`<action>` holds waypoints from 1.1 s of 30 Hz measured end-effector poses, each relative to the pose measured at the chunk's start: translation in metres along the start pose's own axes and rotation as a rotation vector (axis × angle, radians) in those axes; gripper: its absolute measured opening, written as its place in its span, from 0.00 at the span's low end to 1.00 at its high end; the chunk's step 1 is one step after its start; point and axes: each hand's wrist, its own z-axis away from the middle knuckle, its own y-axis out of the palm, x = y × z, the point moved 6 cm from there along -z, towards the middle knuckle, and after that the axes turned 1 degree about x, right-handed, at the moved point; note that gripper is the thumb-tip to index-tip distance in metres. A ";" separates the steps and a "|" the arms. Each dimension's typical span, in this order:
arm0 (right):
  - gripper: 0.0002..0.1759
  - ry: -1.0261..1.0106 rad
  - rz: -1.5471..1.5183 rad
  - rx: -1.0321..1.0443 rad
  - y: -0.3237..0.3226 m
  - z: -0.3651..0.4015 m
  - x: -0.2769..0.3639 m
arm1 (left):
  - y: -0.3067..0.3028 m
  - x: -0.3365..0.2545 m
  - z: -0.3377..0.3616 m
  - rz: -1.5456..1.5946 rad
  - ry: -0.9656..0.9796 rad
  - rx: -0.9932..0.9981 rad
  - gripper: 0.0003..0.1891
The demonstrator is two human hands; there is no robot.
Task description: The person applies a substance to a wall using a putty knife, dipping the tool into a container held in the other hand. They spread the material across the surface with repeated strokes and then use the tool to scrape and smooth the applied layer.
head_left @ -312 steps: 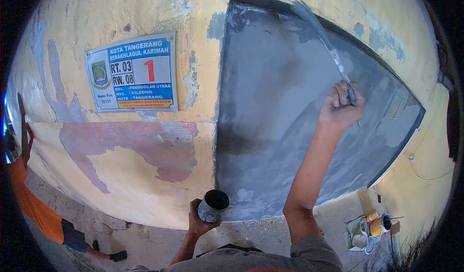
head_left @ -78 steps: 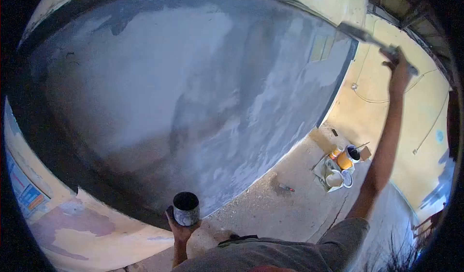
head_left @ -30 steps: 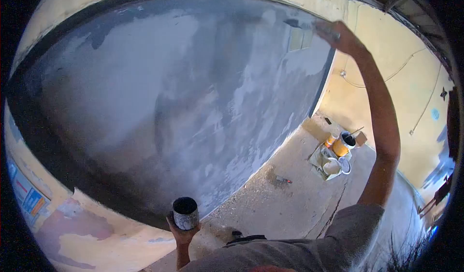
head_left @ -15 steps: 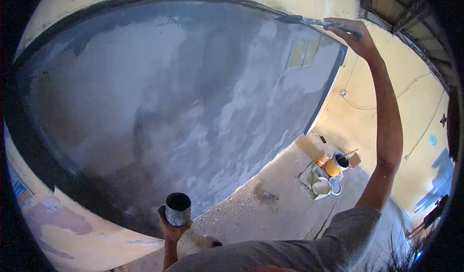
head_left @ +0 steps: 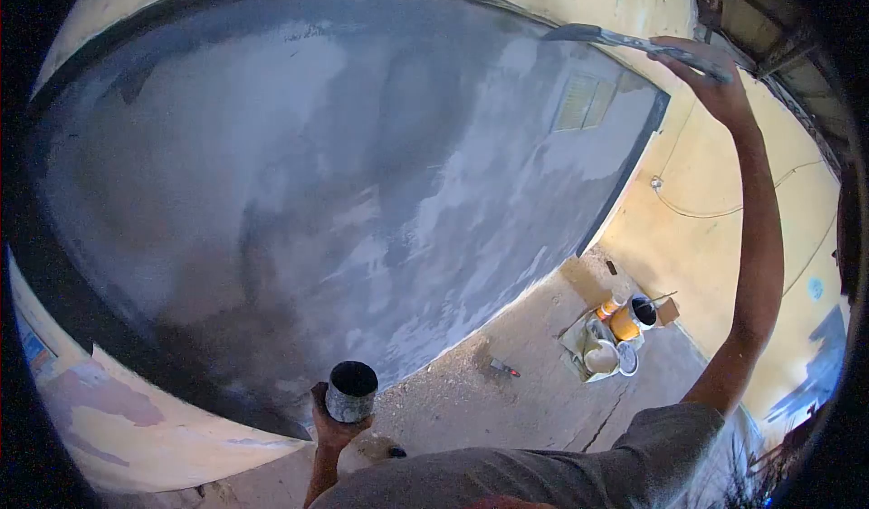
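1. Writing: a sliver of a blue-edged plate shows at the far left rim of the view, on the yellow wall. It is cut off and too small to read. The side of the can is smeared grey, and I can make out no label on it.
2. My right hand is raised high, arm stretched up, its grip clamped around the handle of the brush.
3. The brush's long axis runs nearly level, dipping a little from left to right. The bristle head points left and the handle end pokes out past my fingers to the right.
4. The bristles lie against the top border of the grey patch, where it meets the yellow above a pale ribbed rectangle.
5. My left hand is low, near the foot of the wall, its grip closed around the can from below. The can stands upright, with its open mouth up and dark inside.
6. On the ground to the right, well apart from both hands, a cluster of paint tins sits on a sheet. A small tool lies between them and the can.
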 end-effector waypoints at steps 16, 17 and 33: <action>0.22 0.559 -0.505 -0.682 -0.022 0.123 -0.123 | -0.034 0.003 0.012 -0.150 0.021 -0.065 0.49; 0.19 0.487 -0.535 -0.635 -0.008 0.127 -0.110 | -0.034 0.004 0.013 -0.172 0.019 -0.061 0.50; 0.15 0.375 -0.755 -0.599 0.025 0.019 -0.088 | 0.009 0.008 0.022 0.056 -0.003 0.044 0.46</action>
